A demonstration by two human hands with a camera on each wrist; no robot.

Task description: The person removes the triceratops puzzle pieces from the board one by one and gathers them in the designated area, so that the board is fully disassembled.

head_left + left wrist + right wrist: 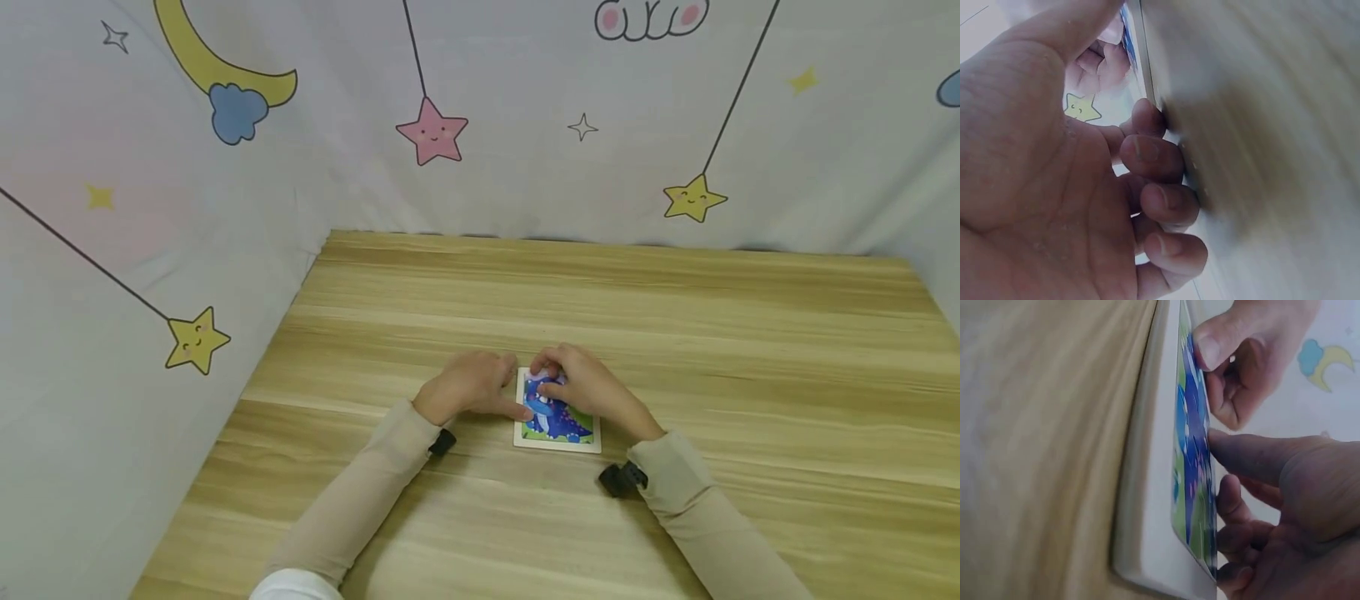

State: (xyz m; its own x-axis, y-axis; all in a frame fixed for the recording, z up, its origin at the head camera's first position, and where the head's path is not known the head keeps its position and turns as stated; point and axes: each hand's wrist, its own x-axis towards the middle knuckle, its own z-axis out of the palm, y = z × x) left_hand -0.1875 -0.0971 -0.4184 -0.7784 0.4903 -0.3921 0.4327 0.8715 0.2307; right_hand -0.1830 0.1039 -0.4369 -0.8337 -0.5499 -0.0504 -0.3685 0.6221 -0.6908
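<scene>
A small, white-bordered picture board point(558, 427) lies flat on the wooden table, showing a blue dinosaur on green; it looks like a children's puzzle. My left hand point(472, 385) is at its left edge, the thumb touching the picture. In the left wrist view, the loosely bent fingers point(1154, 156) of that hand rest on the tabletop beside the board. Over the upper right part is my right hand point(588, 382). Its thumb point(1241, 453) touches the picture in the right wrist view, and its bent fingers lie against the surface. Part of the picture is hidden under this hand.
The wood-grain table point(712, 333) stretches around the board on all sides. Behind and to the left hangs a pale cloth point(517, 183) printed with stars and a moon. Black straps with small devices point(618, 479) sit at both wrists.
</scene>
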